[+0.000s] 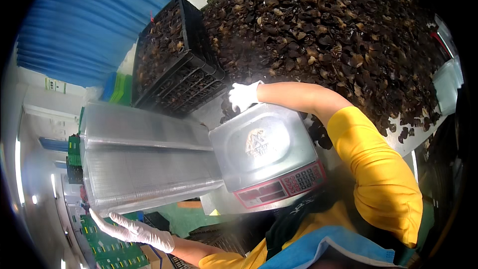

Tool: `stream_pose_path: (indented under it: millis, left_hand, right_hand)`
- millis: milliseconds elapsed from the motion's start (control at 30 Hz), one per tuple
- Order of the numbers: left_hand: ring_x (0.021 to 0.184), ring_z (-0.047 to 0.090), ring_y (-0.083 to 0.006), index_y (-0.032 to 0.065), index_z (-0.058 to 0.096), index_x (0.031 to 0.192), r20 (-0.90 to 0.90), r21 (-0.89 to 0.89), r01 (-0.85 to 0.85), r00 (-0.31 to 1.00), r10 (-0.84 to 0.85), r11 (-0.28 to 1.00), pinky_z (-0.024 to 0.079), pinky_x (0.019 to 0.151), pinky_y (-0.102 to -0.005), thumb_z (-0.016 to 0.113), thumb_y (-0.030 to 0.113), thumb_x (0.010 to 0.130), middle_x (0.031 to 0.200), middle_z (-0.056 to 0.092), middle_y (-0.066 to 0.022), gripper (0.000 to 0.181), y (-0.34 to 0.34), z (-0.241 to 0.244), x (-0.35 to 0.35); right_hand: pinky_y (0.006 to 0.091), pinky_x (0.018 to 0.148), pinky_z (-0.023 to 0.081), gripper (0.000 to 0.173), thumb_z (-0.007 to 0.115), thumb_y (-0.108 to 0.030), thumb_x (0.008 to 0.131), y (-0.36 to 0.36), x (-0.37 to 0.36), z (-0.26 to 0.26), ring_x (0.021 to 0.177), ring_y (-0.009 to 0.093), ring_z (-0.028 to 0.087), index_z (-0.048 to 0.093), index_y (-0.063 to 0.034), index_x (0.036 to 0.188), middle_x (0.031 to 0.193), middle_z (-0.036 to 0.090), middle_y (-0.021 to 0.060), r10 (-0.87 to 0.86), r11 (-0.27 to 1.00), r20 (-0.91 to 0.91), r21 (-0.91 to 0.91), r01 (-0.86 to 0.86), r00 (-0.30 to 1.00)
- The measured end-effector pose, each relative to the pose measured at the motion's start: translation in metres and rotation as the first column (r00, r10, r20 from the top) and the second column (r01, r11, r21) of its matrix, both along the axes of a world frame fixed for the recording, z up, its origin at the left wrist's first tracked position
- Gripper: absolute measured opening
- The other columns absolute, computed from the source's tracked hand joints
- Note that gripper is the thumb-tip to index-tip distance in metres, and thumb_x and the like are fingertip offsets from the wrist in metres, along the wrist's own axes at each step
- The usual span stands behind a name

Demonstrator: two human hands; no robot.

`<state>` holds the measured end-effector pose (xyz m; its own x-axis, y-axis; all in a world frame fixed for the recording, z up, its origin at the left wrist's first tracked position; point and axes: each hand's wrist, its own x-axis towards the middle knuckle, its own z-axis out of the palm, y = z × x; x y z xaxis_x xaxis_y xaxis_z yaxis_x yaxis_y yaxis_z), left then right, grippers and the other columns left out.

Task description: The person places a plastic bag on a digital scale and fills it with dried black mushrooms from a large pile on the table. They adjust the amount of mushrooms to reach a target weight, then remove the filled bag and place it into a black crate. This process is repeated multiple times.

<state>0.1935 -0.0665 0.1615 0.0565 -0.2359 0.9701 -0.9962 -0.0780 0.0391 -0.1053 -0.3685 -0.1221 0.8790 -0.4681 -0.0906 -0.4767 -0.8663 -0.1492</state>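
My left hand point(131, 230), in a thin whitish glove, is at the lower left with its fingers apart, beside the near end of stacked clear plastic trays point(149, 172). My right hand point(243, 96), in a white glove, rests at the back edge of a digital weighing scale point(261, 145), next to some dark shells; its fingertips are partly lost in glare, so a grip cannot be told. The scale has a bare metal pan and a red-edged keypad panel. Behind it spreads a large heap of dark brown shells point(317, 37).
A black plastic crate point(198, 63) full of the same shells stands left of the heap. Blue sheeting point(86, 26) hangs at the upper left. Clear plastic packs point(446, 86) lie at the far right. Green crates point(115, 246) and a cardboard box point(151, 256) are low on the left.
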Motion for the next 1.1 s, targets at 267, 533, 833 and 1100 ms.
stream_pose_path:
  millis: [267, 533, 833, 1100]
  left_hand:
    - [0.136, 0.049, -0.0293, 0.0064, 0.051, 0.144, -0.034, 0.146, 0.0, 0.999, 0.005, 0.989, 0.039, 0.117, -0.0469, 0.04, 0.049, 0.107, 0.143, 0.055, -0.0139, 0.058, 0.014, 0.018, 0.005]
    - [0.132, 0.053, -0.0262, 0.0058, 0.054, 0.143, -0.077, 0.612, 0.034, 0.997, 0.017, 0.79, 0.036, 0.115, -0.0404, 0.037, 0.004, 0.105, 0.141, 0.058, -0.0139, 0.042, 0.049, 0.08, 0.007]
    - [0.099, 0.059, -0.0129, 0.0015, 0.065, 0.115, -0.109, 0.685, 0.115, 0.993, -0.055, 0.72, 0.046, 0.096, -0.028, 0.063, -0.001, 0.093, 0.106, 0.067, -0.0046, 0.022, 0.024, 0.11, 0.071]
    - [0.097, 0.052, -0.0169, 0.003, 0.059, 0.113, -0.14, 0.625, 0.215, 0.977, -0.163, 0.751, 0.04, 0.096, -0.0299, 0.067, 0.002, 0.089, 0.097, 0.058, -0.003, 0.025, 0.019, 0.138, 0.075]
  right_hand:
    - [0.061, 0.123, 0.01, 0.052, 0.075, -0.049, 0.077, -0.006, -0.048, 0.007, 0.144, 0.025, 0.038, 0.071, -0.0276, 0.124, 0.137, 0.06, 0.0038, -0.129, 0.947, -0.414, -0.321, -0.012, 0.901]
    - [0.0596, 0.124, 0.013, 0.018, 0.064, -0.017, 0.077, -0.004, -0.131, 0.039, 0.135, 0.026, 0.048, 0.08, -0.0202, 0.085, 0.112, 0.07, 0.0053, -0.239, 0.773, -0.29, -0.634, 0.001, 0.927]
    - [0.0756, 0.113, 0.016, 0.054, 0.082, -0.034, 0.063, -0.026, -0.253, 0.079, 0.133, 0.031, 0.038, 0.07, -0.0178, 0.113, 0.124, 0.054, 0.0041, -0.519, 0.696, -0.054, -0.606, 0.385, 0.853]
    - [0.0703, 0.111, 0.024, 0.087, 0.088, -0.039, 0.063, 0.027, -0.323, 0.122, 0.135, 0.039, 0.043, 0.054, -0.0256, 0.141, 0.141, 0.052, 0.0178, -0.614, 0.59, 0.221, -0.509, 0.626, 0.758]
